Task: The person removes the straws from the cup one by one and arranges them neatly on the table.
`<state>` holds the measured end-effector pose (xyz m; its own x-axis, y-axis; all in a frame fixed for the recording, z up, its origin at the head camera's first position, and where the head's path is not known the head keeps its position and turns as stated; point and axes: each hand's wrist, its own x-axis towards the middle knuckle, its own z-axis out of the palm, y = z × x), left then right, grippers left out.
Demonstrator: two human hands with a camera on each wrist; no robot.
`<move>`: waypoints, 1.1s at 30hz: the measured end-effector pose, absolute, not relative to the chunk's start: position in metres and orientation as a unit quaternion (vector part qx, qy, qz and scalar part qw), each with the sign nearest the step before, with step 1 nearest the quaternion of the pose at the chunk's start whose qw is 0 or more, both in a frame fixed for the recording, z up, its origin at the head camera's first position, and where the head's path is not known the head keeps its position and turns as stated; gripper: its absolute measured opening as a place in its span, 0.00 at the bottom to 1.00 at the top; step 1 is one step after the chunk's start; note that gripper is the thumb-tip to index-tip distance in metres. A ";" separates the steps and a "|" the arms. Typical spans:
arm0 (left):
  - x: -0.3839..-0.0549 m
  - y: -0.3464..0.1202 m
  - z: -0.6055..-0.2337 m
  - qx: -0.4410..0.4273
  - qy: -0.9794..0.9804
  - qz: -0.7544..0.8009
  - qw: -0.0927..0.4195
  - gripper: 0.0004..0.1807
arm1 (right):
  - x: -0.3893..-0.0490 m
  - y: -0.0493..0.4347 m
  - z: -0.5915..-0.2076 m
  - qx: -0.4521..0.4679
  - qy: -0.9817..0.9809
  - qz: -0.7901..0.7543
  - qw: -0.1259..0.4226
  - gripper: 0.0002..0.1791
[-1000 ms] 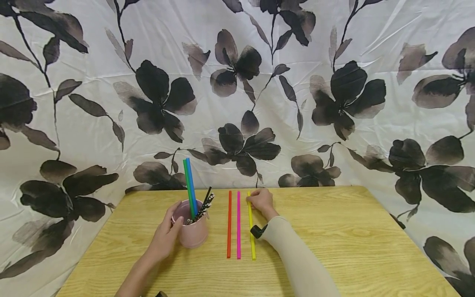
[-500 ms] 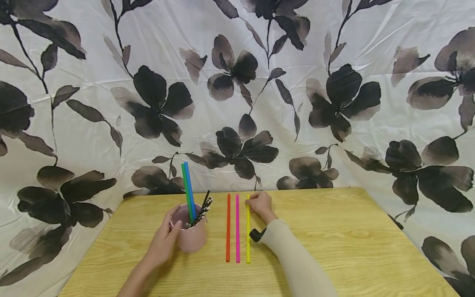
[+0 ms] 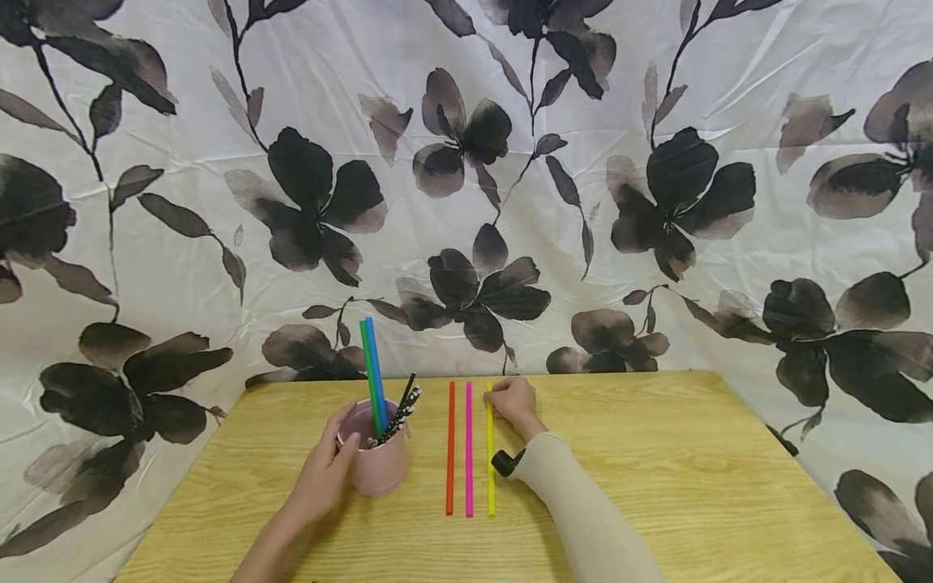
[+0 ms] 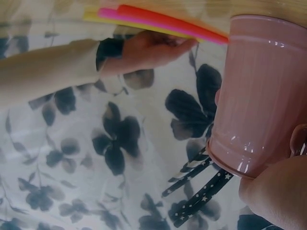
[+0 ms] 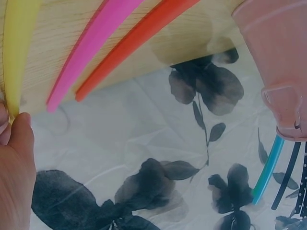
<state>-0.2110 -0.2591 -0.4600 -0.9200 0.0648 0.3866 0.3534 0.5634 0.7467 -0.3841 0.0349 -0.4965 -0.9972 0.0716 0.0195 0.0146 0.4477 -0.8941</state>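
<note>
My left hand [image 3: 324, 465] grips a pink metal-looking cup [image 3: 381, 471] at its left side, thumb over the rim. A green straw [image 3: 370, 376] and a blue straw [image 3: 376, 364] stand tall in it, beside several shorter black patterned straws [image 3: 399, 417]. To the right of the cup a red straw [image 3: 450, 449], a magenta straw [image 3: 469, 449] and a yellow straw [image 3: 491, 486] lie side by side, nearly parallel. My right hand [image 3: 514, 402] pinches the far end of the yellow straw between thumb and fingers, as the right wrist view shows. A small handle [image 5: 283, 103] sticks out from the cup.
The light wooden table [image 3: 656, 470] ends at the back against a white cloth [image 3: 568, 243] printed with dark flowers. A black band [image 3: 507, 462] sits on the right wrist, over the edge of a beige sleeve [image 3: 583, 502].
The near end of the yellow straw has swung left, so it now lies in line with the magenta straw. My left hand and the cup have stayed in place.
</note>
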 end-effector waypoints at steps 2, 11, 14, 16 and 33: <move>-0.212 -0.259 -0.460 -0.121 -0.870 -0.451 0.160 0.25 | -0.384 0.035 -0.497 -0.028 -0.851 0.524 0.030 0.09; -0.214 -0.261 -0.463 -0.121 -0.869 -0.453 0.159 0.25 | -0.385 0.034 -0.501 -0.035 -0.842 0.537 0.038 0.08; -0.214 -0.261 -0.463 -0.121 -0.869 -0.454 0.157 0.25 | -0.386 0.034 -0.501 -0.039 -0.839 0.541 0.039 0.08; -0.215 -0.262 -0.463 -0.121 -0.868 -0.456 0.155 0.25 | -0.386 0.034 -0.501 -0.040 -0.836 0.545 0.040 0.08; -0.216 -0.263 -0.461 -0.121 -0.865 -0.463 0.148 0.25 | -0.381 0.016 -0.464 -0.007 -0.757 0.653 0.003 0.09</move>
<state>-0.2160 -0.2626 -0.4608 -0.9265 0.0729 0.3692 0.3476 0.5420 0.7652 -0.3806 0.0158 -0.4642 -0.9999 0.0144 -0.0032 0.0053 0.1471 -0.9891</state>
